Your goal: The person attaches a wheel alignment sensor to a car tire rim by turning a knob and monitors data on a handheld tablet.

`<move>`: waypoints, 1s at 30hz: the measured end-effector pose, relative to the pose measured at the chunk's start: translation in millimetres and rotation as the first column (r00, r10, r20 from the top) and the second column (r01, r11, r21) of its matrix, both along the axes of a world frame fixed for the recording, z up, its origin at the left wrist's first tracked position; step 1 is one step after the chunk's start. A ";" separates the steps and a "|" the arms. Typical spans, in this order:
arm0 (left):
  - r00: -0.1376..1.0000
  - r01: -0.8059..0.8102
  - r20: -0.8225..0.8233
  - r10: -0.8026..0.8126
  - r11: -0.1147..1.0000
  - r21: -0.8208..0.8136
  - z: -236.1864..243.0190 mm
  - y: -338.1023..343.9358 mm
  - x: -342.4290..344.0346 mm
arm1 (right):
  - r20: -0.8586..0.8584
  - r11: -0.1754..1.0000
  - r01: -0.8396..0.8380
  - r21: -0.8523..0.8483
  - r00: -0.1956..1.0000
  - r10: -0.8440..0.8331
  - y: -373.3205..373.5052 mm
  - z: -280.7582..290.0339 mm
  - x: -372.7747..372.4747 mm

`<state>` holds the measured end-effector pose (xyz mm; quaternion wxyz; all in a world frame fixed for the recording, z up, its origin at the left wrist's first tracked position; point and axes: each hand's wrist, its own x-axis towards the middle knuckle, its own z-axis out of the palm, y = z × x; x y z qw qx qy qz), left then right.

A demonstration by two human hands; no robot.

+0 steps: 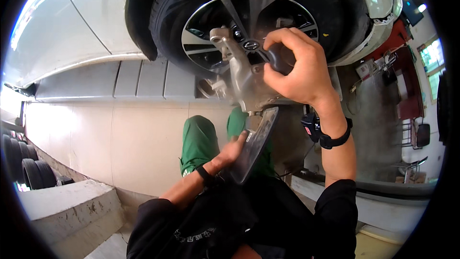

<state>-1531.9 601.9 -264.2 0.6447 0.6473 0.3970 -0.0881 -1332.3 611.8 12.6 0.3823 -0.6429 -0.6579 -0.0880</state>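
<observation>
A silver metal clamp fixture (242, 79) stands in front of the car wheel (201, 17), whose dark tyre and spoked rim fill the top middle. My right hand (302, 69) curls its thumb and forefinger round a black knob (279, 58) on that fixture, near the hub. My left hand (232, 148), lower down, grips a flat, dark rectangular panel (251, 156) that hangs tilted from the fixture's bottom. The panel's front carries a small pale label. The fixture's far side is partly hidden by my right hand.
The white car body (72, 14) surrounds the wheel, above a grey platform (76, 81). My green-trousered knees (196, 139) are below. Stacked tyres (38, 172) and a pale ledge (72, 201) lie left. A chair (422, 134) and other furniture are at far right.
</observation>
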 end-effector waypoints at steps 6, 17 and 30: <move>0.994 0.107 -0.030 -0.106 0.994 0.030 -0.3 5.4 -4.9 | -0.004 1.000 0.027 -0.004 1.000 -0.027 3.6 2.7 0.4; 0.982 0.176 0.046 -0.184 0.974 0.144 -23.4 6.6 -4.3 | -0.004 0.999 0.030 0.039 1.000 -0.030 16.2 8.2 14.2; 0.973 0.185 0.131 -0.188 0.982 0.035 -44.1 14.3 -7.7 | -0.054 0.990 -0.142 0.019 0.988 0.143 18.1 8.7 25.8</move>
